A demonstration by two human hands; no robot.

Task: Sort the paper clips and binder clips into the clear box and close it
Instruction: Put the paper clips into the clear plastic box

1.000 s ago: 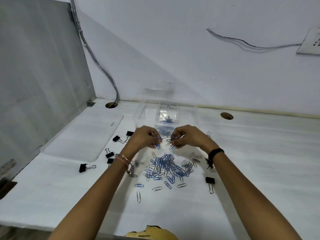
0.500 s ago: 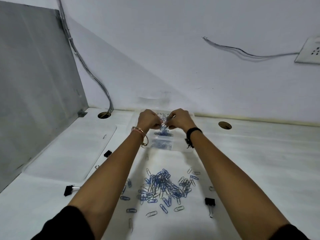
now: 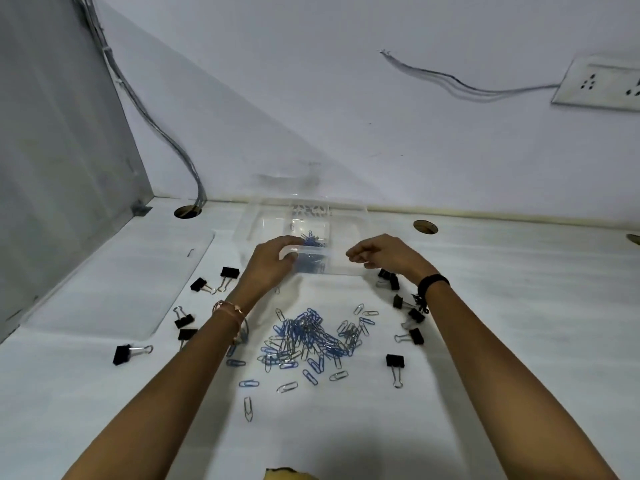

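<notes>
Left hand (image 3: 273, 263) grips near wall of clear plastic box (image 3: 346, 266); right hand (image 3: 381, 254) loosely curled, empty. Blue paper clips (image 3: 308, 336) and black binder clips (image 3: 394, 361) litter white desk (image 3: 519, 323). Hands have parted since before.

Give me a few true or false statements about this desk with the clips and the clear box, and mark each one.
1. The clear box has its lid on. False: it stands open, and the lid lies flat on the table to its left.
2. Some blue paper clips lie inside the box. True.
3. The binder clips are red. False: they are black.
4. Binder clips lie on both sides of the paper clip pile. True.
5. The right hand holds a binder clip. False: it holds nothing that shows.
</notes>
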